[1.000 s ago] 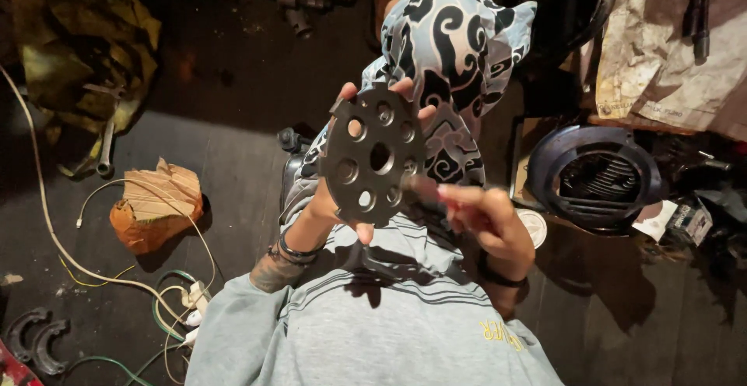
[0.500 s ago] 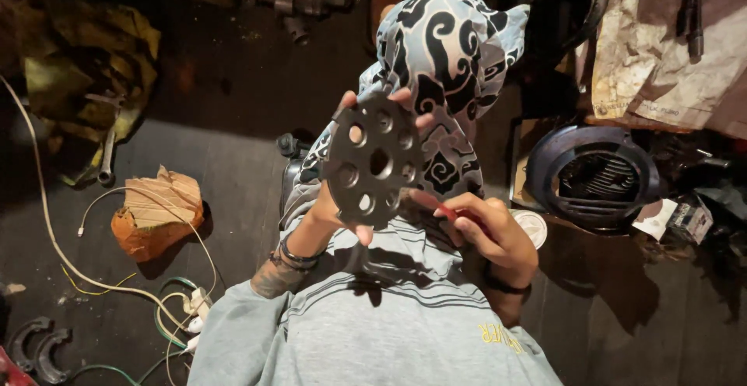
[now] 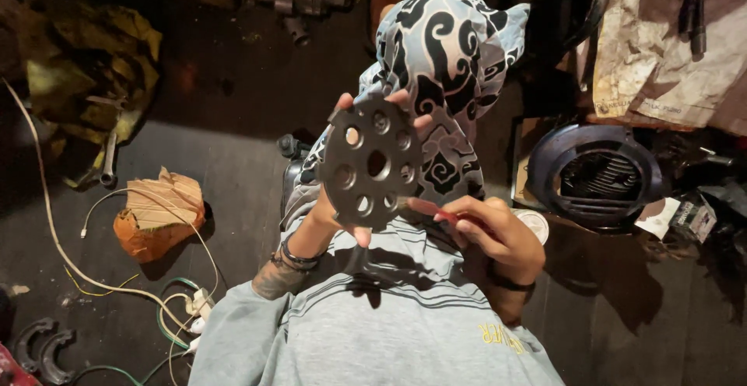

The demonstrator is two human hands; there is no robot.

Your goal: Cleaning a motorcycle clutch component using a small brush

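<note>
Head view: our left hand (image 3: 334,215) grips the stiff, heavy-looking metal disc (image 3: 371,162) by its rim; our right hand (image 3: 490,234) pinches a red tool (image 3: 443,213).

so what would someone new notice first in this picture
Dead centre, the left hand holds up a dark round metal plate pierced with a ring of holes. Just right of it, the right hand grips a red-handled tool whose tip meets the plate's lower edge. Behind them lies a bold black-and-pale-blue patterned cloth, and at far right a dark blue round fan cover on the floor.
</note>
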